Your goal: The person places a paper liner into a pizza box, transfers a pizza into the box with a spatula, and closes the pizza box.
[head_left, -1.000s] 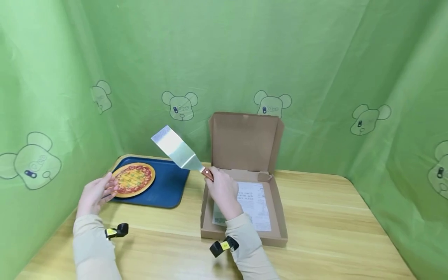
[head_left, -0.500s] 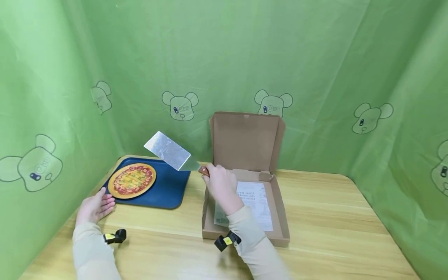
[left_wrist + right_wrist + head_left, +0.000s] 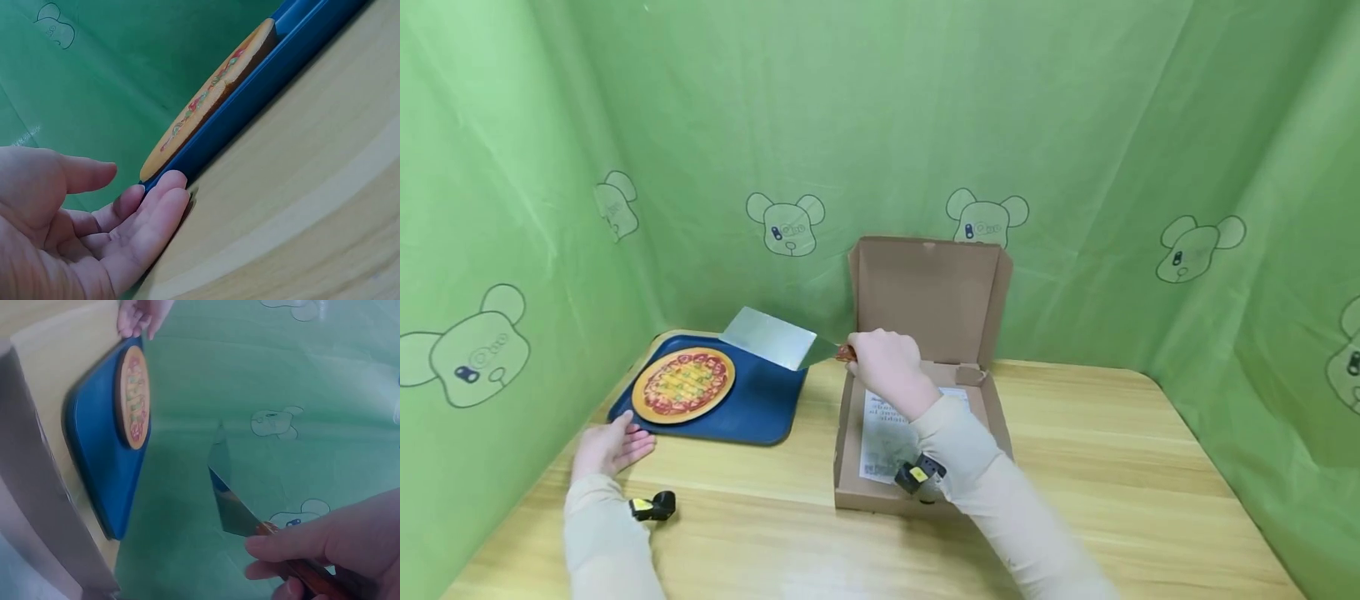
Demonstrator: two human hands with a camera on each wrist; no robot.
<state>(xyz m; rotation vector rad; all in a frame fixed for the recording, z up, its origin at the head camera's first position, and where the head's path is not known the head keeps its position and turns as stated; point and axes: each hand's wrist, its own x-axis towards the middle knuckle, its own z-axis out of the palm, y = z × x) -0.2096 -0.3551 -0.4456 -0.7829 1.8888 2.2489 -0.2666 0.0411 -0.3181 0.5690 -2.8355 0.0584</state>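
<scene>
My right hand (image 3: 889, 367) grips the wooden handle of a metal spatula (image 3: 770, 338) and holds it raised above the table. Its wide flat blade points left, over the far right part of a blue tray (image 3: 767, 404). A round pizza (image 3: 683, 385) lies on the tray's left side, its topping red and yellow with green bits. At the tray's near left corner is my left hand (image 3: 612, 448), palm turned inward. In the left wrist view its fingertips (image 3: 172, 181) are right at the tray's edge, thumb apart and nothing held.
A brown cardboard pizza box (image 3: 928, 304) stands with its lid up, right of the tray. Printed paper (image 3: 880, 442) lines its base, partly hidden under my right forearm. Green cloth (image 3: 880, 125) with bear heads surrounds the wooden table (image 3: 1097, 467) at the back and sides.
My left hand has come down from beside the pizza to the tray's near left corner. My right hand has turned the spatula, so its blade is lower and flatter.
</scene>
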